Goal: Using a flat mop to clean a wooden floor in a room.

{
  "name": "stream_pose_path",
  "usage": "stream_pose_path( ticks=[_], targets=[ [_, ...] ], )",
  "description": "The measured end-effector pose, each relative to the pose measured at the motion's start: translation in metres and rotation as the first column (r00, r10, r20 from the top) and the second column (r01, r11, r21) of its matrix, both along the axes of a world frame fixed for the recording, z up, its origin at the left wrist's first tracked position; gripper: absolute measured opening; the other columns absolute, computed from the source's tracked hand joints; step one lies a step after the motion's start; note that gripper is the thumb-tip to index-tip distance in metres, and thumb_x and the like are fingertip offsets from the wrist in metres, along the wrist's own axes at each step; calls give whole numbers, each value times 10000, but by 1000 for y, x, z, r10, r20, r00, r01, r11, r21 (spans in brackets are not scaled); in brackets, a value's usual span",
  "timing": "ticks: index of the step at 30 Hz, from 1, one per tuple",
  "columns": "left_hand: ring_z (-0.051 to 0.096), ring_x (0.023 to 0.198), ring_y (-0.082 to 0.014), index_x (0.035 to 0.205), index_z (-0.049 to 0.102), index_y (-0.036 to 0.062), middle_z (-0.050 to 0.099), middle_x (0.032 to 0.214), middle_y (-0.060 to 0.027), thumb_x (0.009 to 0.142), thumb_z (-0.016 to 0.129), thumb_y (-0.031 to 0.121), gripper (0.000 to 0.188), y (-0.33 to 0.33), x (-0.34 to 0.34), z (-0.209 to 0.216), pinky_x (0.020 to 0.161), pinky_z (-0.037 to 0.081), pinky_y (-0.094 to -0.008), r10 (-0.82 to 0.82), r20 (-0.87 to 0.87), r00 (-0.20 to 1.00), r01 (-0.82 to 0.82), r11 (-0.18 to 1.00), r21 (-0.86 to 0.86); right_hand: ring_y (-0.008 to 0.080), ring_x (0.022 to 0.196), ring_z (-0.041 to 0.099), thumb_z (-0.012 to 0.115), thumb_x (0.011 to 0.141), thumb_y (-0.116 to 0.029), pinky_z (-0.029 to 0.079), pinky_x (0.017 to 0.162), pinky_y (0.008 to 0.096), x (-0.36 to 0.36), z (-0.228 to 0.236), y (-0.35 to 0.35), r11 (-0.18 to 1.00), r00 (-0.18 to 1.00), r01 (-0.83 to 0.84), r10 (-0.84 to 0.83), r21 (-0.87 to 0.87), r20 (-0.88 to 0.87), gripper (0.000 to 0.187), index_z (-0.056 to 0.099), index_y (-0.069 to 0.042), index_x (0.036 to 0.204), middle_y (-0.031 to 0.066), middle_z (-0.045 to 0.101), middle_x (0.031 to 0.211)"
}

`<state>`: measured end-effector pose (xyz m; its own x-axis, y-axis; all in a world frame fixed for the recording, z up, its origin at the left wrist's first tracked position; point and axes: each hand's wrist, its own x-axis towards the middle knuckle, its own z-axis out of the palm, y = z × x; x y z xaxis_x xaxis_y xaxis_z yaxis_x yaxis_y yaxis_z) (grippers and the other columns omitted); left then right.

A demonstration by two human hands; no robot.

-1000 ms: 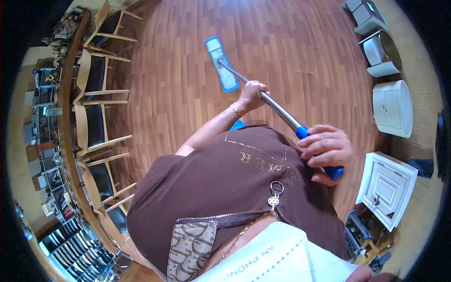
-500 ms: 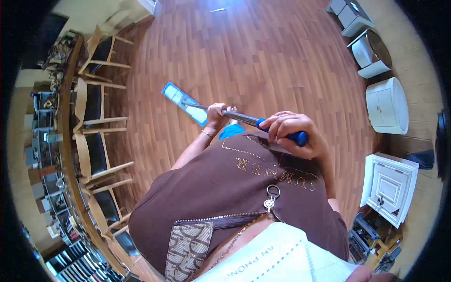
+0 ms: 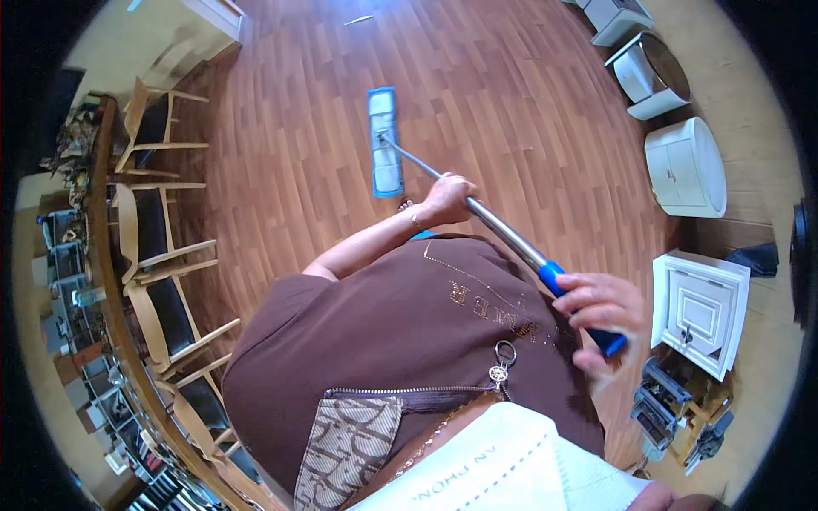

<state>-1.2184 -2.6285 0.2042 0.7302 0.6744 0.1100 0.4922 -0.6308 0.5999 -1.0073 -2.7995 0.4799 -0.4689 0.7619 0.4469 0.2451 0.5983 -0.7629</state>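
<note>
A flat mop has a long metal handle (image 3: 511, 232) with a blue grip at its near end. Its rectangular blue-and-white mop head (image 3: 384, 162) lies on the wood floor ahead, pointing away from me. My left hand (image 3: 449, 198) is wrapped round the middle of the pole, a bracelet at its wrist. On the right, my right hand (image 3: 603, 315) is closed about the blue grip (image 3: 554, 278), whose end sticks out below the fingers. My brown top covers much of the lower middle, and part of one foot shows beside the left wrist.
Wooden chairs (image 3: 153, 226) with dark seats line a long counter on the left, its top crowded with items. Along the right wall stand a round white cabinet (image 3: 682, 168), a white panelled cabinet (image 3: 700, 311) and a grey machine (image 3: 660, 400). A thin pale object (image 3: 359, 20) lies far ahead.
The mop head has swung forward and right, turning from slanted to nearly straight ahead. My left hand has moved right, and my right hand has drawn back and right with the grip.
</note>
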Motion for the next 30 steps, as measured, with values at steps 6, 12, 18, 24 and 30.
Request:
stream_pose_path(
  ticks=[6,12,18,24,30],
  targets=[
    [594,657,-379,601,581,112,590,614,-126,590,644,150,74,13,70,3,664,474,-478,-410,-87,908,402,911,-90,370,844,693,730,716,-356,568,792,474,12,25,-33,998,975,4,-18,66,220,393,686,-2,881,189,689,855],
    [614,645,-382,607,602,93,612,627,-150,655,653,314,232,25,100,11,578,472,-475,-584,68,809,586,795,-157,364,883,687,708,767,-297,551,840,487,4,11,-53,972,962,208,-223,109,157,262,687,-61,879,175,691,858],
    [592,605,-374,567,543,106,576,584,-137,646,646,279,216,72,72,0,565,466,-470,-472,106,875,478,877,-48,366,914,676,711,751,-302,516,882,481,-29,-21,-15,920,922,388,-386,57,-38,243,676,-63,776,163,692,875],
    [566,600,-386,539,525,99,557,574,-151,609,650,172,161,153,25,-46,542,453,-474,-220,116,968,218,975,32,359,1003,652,666,704,-161,458,958,502,-50,-59,71,963,963,265,-267,-49,-36,175,667,-40,830,159,690,904],
    [623,792,-358,634,613,106,637,727,-137,667,702,200,133,202,-49,-72,729,500,-463,-3,66,998,-5,993,118,333,1075,630,644,661,2,415,1011,509,-95,-90,132,972,966,196,-215,-132,-144,230,642,-48,886,133,694,964]
  ],
)
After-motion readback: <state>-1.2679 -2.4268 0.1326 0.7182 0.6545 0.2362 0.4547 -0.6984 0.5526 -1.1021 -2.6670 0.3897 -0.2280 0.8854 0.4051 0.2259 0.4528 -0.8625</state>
